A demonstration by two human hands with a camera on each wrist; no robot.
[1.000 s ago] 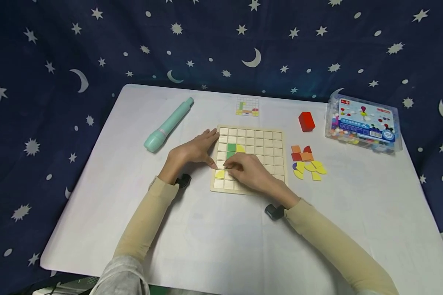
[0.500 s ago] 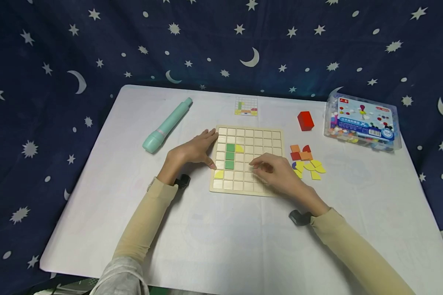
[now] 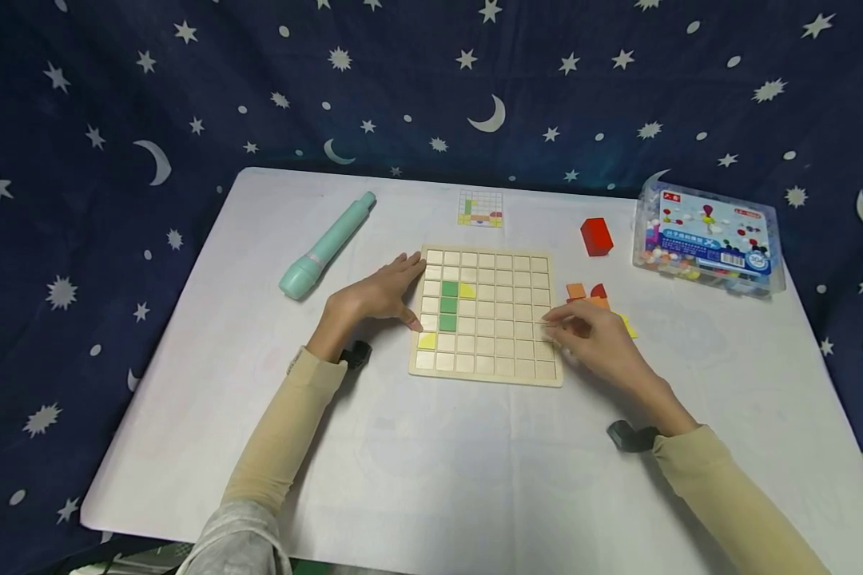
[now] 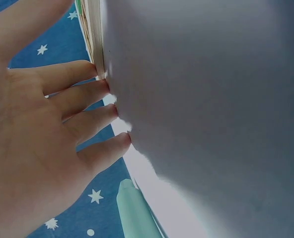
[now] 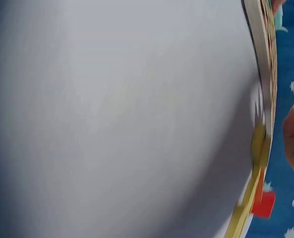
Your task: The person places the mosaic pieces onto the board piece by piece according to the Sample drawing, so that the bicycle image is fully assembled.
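A wooden grid board [image 3: 503, 319] lies mid-table, with three green squares [image 3: 448, 306] in a column, a yellow quarter piece [image 3: 467, 291] beside the top one and a yellow piece [image 3: 427, 341] lower left. My left hand [image 3: 374, 294] rests with spread fingers against the board's left edge; the left wrist view shows the fingers [image 4: 95, 94] at that edge. My right hand [image 3: 600, 339], fingers bent and nothing visible in them, hovers over the board's right edge. It partly hides the loose pieces, among them an orange one [image 3: 575, 291] and a red one [image 3: 599, 291].
A small pattern card [image 3: 480, 209] lies behind the board. To its right are a red block [image 3: 597, 237] and a clear plastic box [image 3: 708, 239] of small coloured parts. A mint-green cylinder-shaped object [image 3: 327, 247] lies at the back left.
My right hand has moved right, from the board's left columns to its right edge, uncovering the green squares and now covering some loose pieces. My left hand has stayed in place.
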